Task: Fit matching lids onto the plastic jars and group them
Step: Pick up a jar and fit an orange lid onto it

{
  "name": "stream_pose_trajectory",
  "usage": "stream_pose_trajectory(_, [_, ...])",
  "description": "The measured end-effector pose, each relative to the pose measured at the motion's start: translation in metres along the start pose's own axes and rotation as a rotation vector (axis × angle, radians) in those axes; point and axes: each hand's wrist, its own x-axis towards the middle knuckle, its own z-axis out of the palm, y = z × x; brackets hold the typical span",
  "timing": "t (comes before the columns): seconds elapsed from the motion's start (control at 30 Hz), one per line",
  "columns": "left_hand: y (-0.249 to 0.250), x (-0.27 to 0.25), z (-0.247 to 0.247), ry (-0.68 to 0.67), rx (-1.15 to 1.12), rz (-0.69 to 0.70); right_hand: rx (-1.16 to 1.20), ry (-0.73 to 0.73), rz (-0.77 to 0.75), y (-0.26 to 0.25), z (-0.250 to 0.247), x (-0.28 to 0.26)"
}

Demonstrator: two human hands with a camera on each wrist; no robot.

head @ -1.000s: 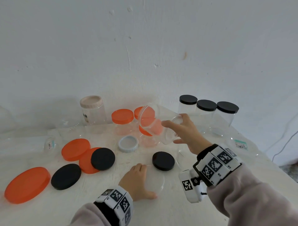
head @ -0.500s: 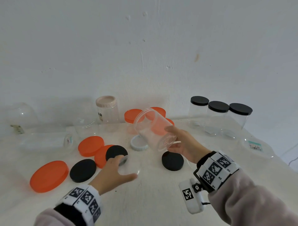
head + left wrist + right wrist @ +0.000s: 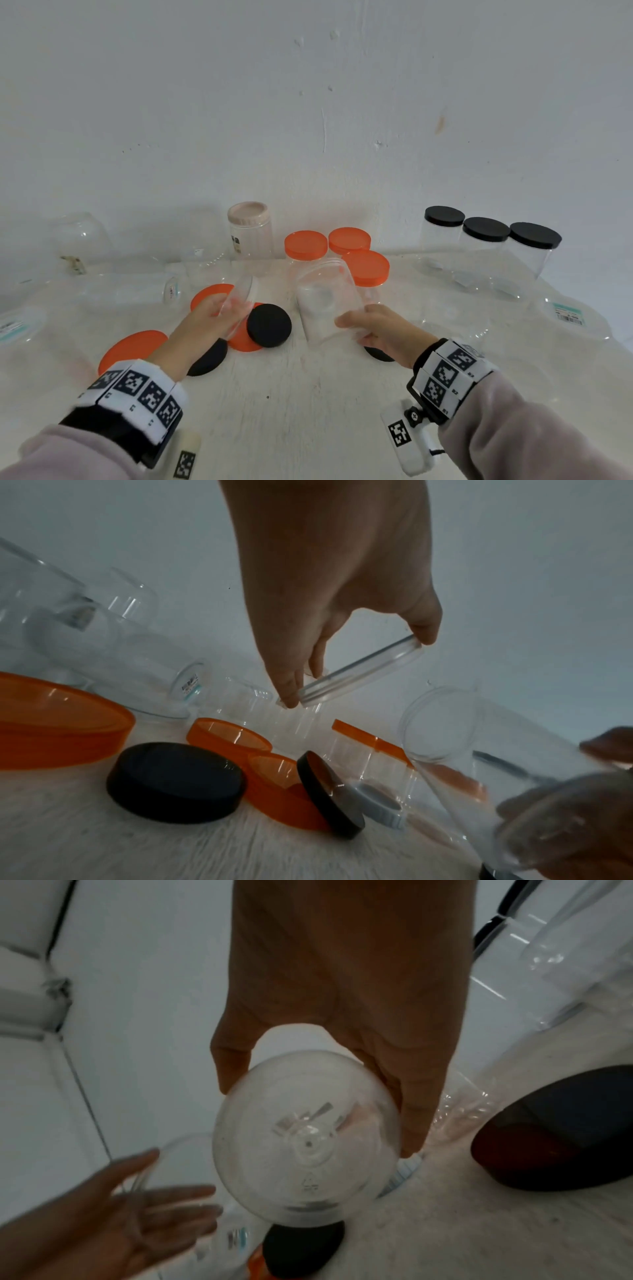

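My right hand (image 3: 373, 325) grips a clear lidless jar (image 3: 325, 301) by its base, tilted with its mouth pointing up and away; its round bottom (image 3: 304, 1139) faces the right wrist camera. My left hand (image 3: 212, 322) pinches a clear round lid (image 3: 239, 301) by its edge, thumb on one side and fingers on the other, as the lid (image 3: 359, 672) shows in the left wrist view. Lid and jar are apart, both above the table. Loose orange lids (image 3: 133, 346) and black lids (image 3: 269, 323) lie beneath my hands.
Three black-lidded jars (image 3: 486, 246) stand at the back right, three orange-lidded jars (image 3: 306, 245) at the back middle, beside a beige-lidded jar (image 3: 248, 226). Clear jars (image 3: 130, 291) lie at the left. A small grey lid (image 3: 380, 802) and a labelled clear lid (image 3: 568, 315) rest on the white table (image 3: 308, 411).
My left hand lifted the clear lid off the table and raised it beside the jar. My right hand drew the jar nearer and turned its mouth upward.
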Motion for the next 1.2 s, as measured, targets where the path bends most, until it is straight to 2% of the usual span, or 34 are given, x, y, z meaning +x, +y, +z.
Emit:
stream_pose_trajectory(0.13, [0.012, -0.003, -0.001, -0.013, -0.034, -0.006, -0.198, 0.007, 0.012, 0.006, 0.01, 0.005])
stream_pose_trajectory(0.27, [0.015, -0.002, 0.004, -0.027, -0.034, 0.007, -0.352, -0.047, -0.018, 0.009, 0.017, 0.007])
stream_pose_trajectory(0.43, [0.026, -0.003, 0.017, -0.037, -0.013, 0.044, -0.42, -0.025, -0.103, 0.015, 0.018, 0.009])
stream_pose_trajectory(0.7, [0.041, -0.009, 0.035, -0.093, -0.044, 0.144, -0.547, -0.11, -0.096, 0.026, 0.009, 0.01])
stream_pose_trajectory(0.87, [0.047, -0.013, 0.043, -0.116, -0.028, 0.17, -0.485, -0.133, -0.082, 0.033, 0.005, 0.008])
stream_pose_trajectory(0.97, [0.046, -0.012, 0.046, -0.123, 0.008, 0.159, -0.379, -0.155, -0.13, 0.031, 0.004, 0.007])
stream_pose_trajectory(1.2, [0.055, -0.013, 0.062, -0.138, 0.257, 0.278, -0.322, -0.123, -0.234, 0.029, 0.007, 0.007])
